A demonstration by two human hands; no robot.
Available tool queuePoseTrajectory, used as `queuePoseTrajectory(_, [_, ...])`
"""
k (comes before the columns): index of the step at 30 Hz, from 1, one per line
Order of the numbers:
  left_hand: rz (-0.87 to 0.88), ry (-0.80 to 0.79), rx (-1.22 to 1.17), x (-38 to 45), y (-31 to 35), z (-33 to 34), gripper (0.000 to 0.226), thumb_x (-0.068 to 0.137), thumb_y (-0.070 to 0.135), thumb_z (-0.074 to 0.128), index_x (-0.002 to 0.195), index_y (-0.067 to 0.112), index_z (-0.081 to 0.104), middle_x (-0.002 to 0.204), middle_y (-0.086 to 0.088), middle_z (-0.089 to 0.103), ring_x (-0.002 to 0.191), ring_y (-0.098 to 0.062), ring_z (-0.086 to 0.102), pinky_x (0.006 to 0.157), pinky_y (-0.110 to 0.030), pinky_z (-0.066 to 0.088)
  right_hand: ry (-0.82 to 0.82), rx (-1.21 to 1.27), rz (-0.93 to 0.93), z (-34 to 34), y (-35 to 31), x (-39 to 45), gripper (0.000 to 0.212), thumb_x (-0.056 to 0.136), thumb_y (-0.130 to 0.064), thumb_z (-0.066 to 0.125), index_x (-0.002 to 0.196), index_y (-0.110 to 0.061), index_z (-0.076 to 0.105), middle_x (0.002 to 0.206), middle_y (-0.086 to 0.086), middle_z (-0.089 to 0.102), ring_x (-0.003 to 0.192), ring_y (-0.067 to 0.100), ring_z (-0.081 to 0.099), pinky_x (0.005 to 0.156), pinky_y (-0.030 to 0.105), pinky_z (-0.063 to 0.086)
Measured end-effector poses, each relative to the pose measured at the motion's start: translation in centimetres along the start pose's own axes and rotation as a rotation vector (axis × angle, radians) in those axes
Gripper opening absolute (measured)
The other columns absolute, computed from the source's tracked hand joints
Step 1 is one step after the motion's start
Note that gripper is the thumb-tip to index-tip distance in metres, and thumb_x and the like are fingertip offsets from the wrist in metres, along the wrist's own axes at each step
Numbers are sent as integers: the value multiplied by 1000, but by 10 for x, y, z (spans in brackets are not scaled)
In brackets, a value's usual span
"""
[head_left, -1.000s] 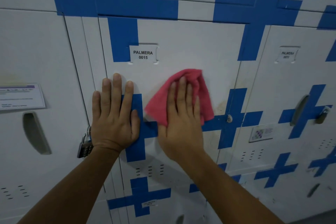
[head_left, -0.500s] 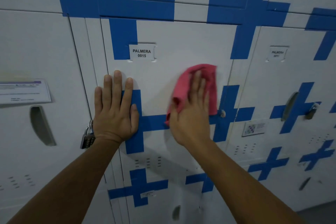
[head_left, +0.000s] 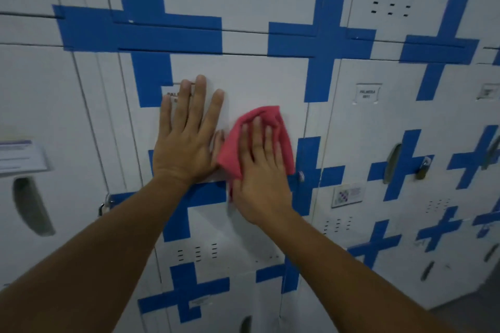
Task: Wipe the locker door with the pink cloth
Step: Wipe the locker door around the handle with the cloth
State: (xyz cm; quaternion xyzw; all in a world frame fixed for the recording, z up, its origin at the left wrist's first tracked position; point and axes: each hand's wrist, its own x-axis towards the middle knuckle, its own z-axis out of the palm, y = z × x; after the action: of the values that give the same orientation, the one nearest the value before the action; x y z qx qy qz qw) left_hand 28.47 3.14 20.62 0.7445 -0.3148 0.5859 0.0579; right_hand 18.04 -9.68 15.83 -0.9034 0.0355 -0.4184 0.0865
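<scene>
The white locker door (head_left: 251,81) with blue cross markings fills the middle of the view. My right hand (head_left: 259,167) lies flat with straight fingers on the pink cloth (head_left: 282,130), pressing it against the door just left of the door's right edge. My left hand (head_left: 186,138) is pressed flat on the door beside it, fingers straight and spread, covering most of the name label (head_left: 169,93). The left thumb touches the cloth's left edge.
More white lockers with blue crosses surround the door. A padlock (head_left: 104,204) hangs at the left edge of the door, another padlock (head_left: 423,167) on the right neighbour. A paper notice (head_left: 21,155) is on the left locker. Dark floor (head_left: 470,305) shows at the lower right.
My left hand has slid up the door onto the name label. My right hand carried the cloth left until it met the left thumb. The camera has tilted up a little.
</scene>
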Motion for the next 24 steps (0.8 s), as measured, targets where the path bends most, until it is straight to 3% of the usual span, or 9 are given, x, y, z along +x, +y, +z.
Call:
queuePoseTrajectory(2, [15,7,-19,0,0,0,69,103,42,37,160,11,15,165,-22,10,153,-39,8,124,-56,3,-45,-125,-116,1,16,-4,79,99,-42,34,155,-21,-17,164,4,-22,151,24,-22,124,47,-6])
queuePoseTrajectory(4, [5,9,-21,-1,1,-1,70,101,40,37,160,12,13,166,-21,8,153,-38,5,124,-56,4,-10,-140,-45,-1,38,-4,77,100,-45,28,153,-24,-23,164,3,-23,151,24,-21,124,47,-5])
queuePoseTrajectory(7, [-6,-16,-5,-2,1,-2,71,100,40,34,161,12,10,166,-20,6,154,-37,3,124,-56,4,82,53,290,-8,49,2,76,102,-50,22,145,-28,-37,163,4,-25,152,24,-19,125,48,-1])
queuePoseTrajectory(10, [-5,-14,-11,-2,1,-3,70,101,39,33,161,12,10,166,-20,7,154,-38,4,124,-56,4,180,375,574,-5,29,19,89,95,-68,29,157,-24,-16,167,4,-9,154,26,-3,125,50,9])
queuePoseTrajectory(12, [-1,1,-20,-2,2,-1,70,101,39,34,161,12,11,166,-20,7,154,-38,4,124,-55,3,164,381,536,-1,-2,21,89,99,-58,35,154,-22,-24,164,1,-25,152,21,-17,125,46,-1])
queuePoseTrajectory(14, [5,10,-22,-2,1,0,69,101,40,34,161,12,12,166,-21,7,154,-38,4,124,-55,1,118,259,304,5,-31,9,84,102,-47,33,147,-23,-34,158,-2,-35,149,18,-28,123,42,-11])
queuePoseTrajectory(18, [-2,23,-27,-2,0,2,67,103,38,36,161,12,13,166,-21,8,154,-37,5,124,-54,1,4,-56,22,8,4,-2,77,98,-43,24,152,-22,-27,162,4,-28,150,23,-26,122,46,-11])
queuePoseTrajectory(21, [-2,31,-18,-3,1,1,67,101,35,34,161,12,12,166,-20,8,154,-37,5,125,-54,2,28,-71,104,-1,44,-5,79,102,-42,28,147,-29,-36,161,0,-31,150,22,-24,124,46,-7])
queuePoseTrajectory(24, [1,21,-19,-2,1,-1,68,101,36,34,161,13,11,166,-19,8,154,-37,4,125,-53,2,161,204,360,-6,48,-4,79,104,-46,35,151,-29,-25,164,-3,-20,153,18,-13,125,47,3])
